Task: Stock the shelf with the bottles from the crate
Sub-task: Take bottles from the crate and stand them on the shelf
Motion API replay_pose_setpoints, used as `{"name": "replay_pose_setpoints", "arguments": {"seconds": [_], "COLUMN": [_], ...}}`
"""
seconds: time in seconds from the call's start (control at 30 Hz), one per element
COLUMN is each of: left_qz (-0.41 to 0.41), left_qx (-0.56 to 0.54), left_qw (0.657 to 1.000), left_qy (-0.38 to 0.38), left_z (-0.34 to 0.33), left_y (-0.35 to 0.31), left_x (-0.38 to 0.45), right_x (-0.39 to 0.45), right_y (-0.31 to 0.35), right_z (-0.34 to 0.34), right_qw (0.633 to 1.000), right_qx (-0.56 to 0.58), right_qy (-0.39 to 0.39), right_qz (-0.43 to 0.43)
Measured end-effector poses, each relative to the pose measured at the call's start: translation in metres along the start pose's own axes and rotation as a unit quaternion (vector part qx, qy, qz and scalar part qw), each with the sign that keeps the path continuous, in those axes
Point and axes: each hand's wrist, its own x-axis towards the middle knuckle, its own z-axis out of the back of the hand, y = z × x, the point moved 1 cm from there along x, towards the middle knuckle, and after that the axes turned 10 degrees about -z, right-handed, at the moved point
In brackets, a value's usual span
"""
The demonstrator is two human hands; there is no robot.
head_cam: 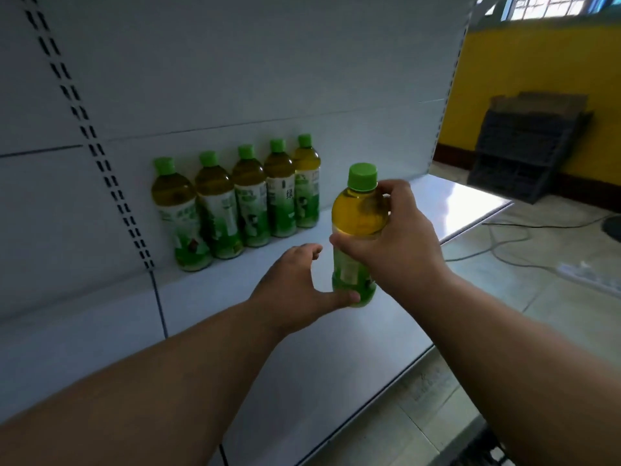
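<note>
A green-capped bottle of yellow tea (358, 216) stands upright over the white shelf (336, 348), in front of a row of several like bottles (235, 203) lined up against the back panel. My right hand (400, 240) is wrapped around its upper body and neck. My left hand (295, 284) is spread open, with the thumb touching the bottle's base on its near side and the fingers on its left. The crate is not in view.
The shelf's right end (484, 210) catches bright light. Beyond it, dark stacked crates and cardboard (527, 146) lean on a yellow wall. Cables and a power strip (584, 274) lie on the tiled floor at right.
</note>
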Motion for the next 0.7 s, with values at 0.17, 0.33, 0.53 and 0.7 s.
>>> {"name": "replay_pose_setpoints", "arguments": {"seconds": [0.17, 0.33, 0.53, 0.7], "left_qz": [-0.006, -0.004, 0.036, 0.039], "left_qx": [0.092, 0.202, 0.248, 0.276], "left_qw": [0.996, 0.979, 0.967, 0.955], "left_qy": [0.017, 0.037, 0.043, 0.097], "left_z": [-0.029, -0.055, -0.076, -0.072], "left_y": [0.020, 0.047, 0.077, 0.079], "left_x": [0.060, 0.105, 0.118, 0.121], "right_x": [0.065, 0.119, 0.134, 0.122], "right_y": [-0.023, -0.042, -0.077, -0.099], "right_z": [-0.016, -0.034, -0.056, -0.070], "right_qw": [0.999, 0.999, 0.998, 0.996], "right_qx": [0.023, 0.022, 0.004, -0.043], "right_qy": [-0.017, -0.025, 0.010, 0.024], "right_qz": [-0.035, -0.033, -0.060, -0.076]}}
